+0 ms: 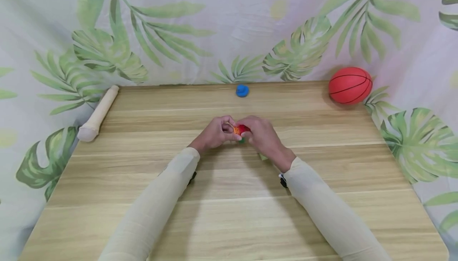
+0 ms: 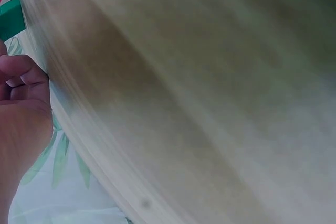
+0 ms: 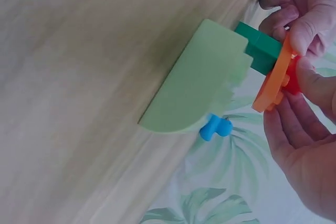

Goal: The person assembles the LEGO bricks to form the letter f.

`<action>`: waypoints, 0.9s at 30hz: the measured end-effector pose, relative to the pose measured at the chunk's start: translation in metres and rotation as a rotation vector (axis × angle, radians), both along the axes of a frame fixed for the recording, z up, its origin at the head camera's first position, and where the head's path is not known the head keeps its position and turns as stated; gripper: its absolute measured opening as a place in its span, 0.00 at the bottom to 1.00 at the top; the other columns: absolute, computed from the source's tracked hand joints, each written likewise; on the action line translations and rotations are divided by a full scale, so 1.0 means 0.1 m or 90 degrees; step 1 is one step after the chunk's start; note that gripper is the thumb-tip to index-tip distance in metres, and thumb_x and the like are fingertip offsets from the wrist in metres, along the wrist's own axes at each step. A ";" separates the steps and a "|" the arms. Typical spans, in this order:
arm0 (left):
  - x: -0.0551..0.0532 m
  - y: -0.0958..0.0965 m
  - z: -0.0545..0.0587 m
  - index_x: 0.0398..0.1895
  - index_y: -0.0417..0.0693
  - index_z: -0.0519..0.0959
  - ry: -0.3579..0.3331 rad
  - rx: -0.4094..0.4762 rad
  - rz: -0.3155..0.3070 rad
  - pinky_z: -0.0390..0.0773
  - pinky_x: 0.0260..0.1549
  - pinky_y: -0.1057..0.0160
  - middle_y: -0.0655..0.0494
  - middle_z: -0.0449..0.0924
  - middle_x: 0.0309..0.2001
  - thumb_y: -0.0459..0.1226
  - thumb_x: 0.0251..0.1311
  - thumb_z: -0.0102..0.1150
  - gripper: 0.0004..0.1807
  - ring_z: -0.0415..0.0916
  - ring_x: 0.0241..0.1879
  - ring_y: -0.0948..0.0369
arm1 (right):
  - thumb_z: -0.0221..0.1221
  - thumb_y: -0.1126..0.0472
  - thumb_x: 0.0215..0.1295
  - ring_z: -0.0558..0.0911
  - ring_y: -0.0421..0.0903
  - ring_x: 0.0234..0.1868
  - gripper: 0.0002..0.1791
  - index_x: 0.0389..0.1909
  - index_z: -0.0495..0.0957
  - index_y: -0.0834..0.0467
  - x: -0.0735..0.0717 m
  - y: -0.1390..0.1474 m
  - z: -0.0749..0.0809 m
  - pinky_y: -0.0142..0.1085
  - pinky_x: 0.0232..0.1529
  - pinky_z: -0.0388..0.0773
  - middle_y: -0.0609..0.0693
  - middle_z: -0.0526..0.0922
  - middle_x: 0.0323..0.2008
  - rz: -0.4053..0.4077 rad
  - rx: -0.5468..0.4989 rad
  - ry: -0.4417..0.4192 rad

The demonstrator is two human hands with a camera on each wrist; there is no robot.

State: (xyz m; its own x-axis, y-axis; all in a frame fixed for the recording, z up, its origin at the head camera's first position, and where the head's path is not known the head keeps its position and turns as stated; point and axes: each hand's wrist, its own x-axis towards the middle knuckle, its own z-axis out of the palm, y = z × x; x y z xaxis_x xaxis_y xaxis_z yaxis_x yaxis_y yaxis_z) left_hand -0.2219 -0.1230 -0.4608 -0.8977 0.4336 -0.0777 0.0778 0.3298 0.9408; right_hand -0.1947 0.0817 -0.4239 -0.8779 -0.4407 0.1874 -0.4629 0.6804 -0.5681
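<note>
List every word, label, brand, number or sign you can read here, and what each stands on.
None: no readable text in any view.
The red ball shows only black lines.
The backdrop shows a leaf print.
The green brick and orange brick show no lettering on their visible faces.

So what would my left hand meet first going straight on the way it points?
Past the orange piece your left hand pinches, most likely your right hand, though depth is unclear.
</note>
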 end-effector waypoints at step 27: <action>0.00 -0.03 0.00 0.46 0.40 0.79 0.004 -0.004 -0.005 0.73 0.29 0.70 0.48 0.89 0.34 0.31 0.63 0.77 0.15 0.78 0.30 0.64 | 0.77 0.66 0.62 0.88 0.52 0.53 0.16 0.51 0.90 0.56 -0.08 0.01 0.00 0.49 0.53 0.86 0.51 0.91 0.52 -0.019 0.020 -0.019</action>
State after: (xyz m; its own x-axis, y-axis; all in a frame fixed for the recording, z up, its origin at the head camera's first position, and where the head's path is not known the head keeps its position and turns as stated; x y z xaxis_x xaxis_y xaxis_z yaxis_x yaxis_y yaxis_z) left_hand -0.2215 -0.1264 -0.4608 -0.8945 0.4408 -0.0749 0.0868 0.3354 0.9381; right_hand -0.2026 0.0828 -0.4238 -0.8957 -0.4194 0.1475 -0.4253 0.7116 -0.5592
